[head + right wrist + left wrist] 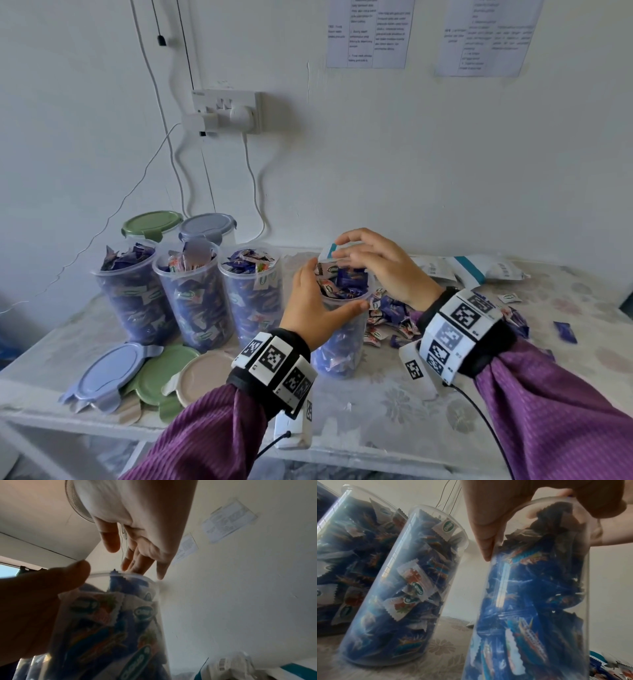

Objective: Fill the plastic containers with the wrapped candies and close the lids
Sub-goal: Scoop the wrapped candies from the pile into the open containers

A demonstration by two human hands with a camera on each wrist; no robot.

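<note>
The container being filled [342, 329] stands upright on the table [513, 394], just right of three filled, unlidded containers [191, 294]. I have my left hand [310, 305] wrapped round its upper wall, presumably to steady it. My right hand [380, 265] hovers over its mouth, fingers relaxed and spread, holding nothing I can see. Loose candies [394, 315] lie just right of it, within reach. Lids [150, 373] lie front-left of it, awaiting closing.

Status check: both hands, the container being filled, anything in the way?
Left hand grips the open container near its rim. Right hand open above the mouth, empty. Container near full, no lid; loose lids lie left.
</note>
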